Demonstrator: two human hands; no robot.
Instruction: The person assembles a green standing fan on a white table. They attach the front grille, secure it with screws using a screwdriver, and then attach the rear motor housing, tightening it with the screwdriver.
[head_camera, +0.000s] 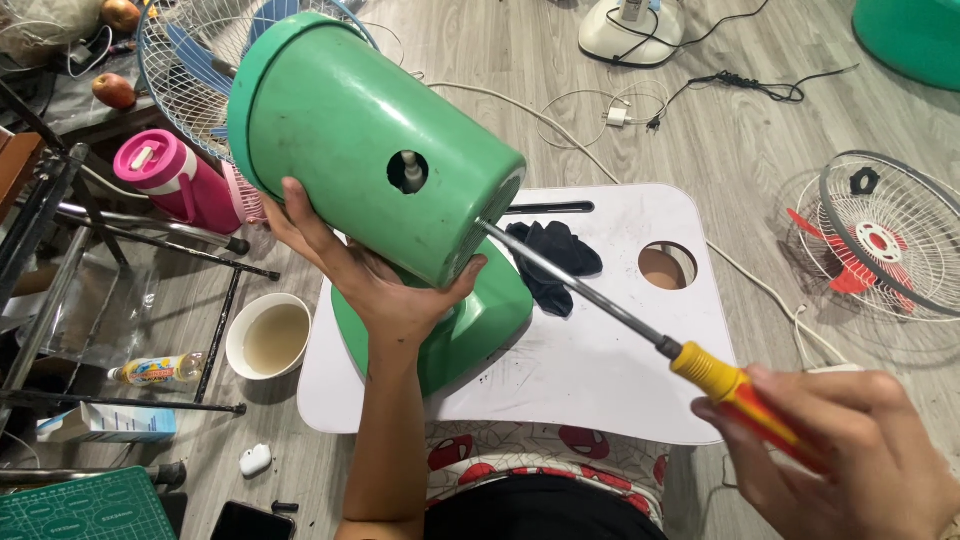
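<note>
**Screwdriver at the green housing**

Left hand (385, 290) cupped under green fan housing (370, 140), tilted at upper centre above white tabletop (600, 380). Right hand (850, 450), lower right, wrapped around yellow-red screwdriver (640, 330), tip touching housing's rim. Black cloth (555, 262) beside.

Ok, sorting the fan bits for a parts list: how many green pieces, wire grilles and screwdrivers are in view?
Green pieces: 3, motor housing, base, tub
Wire grilles: 2, left, right
Screwdrivers: 1, in right hand
Total: 6
</note>
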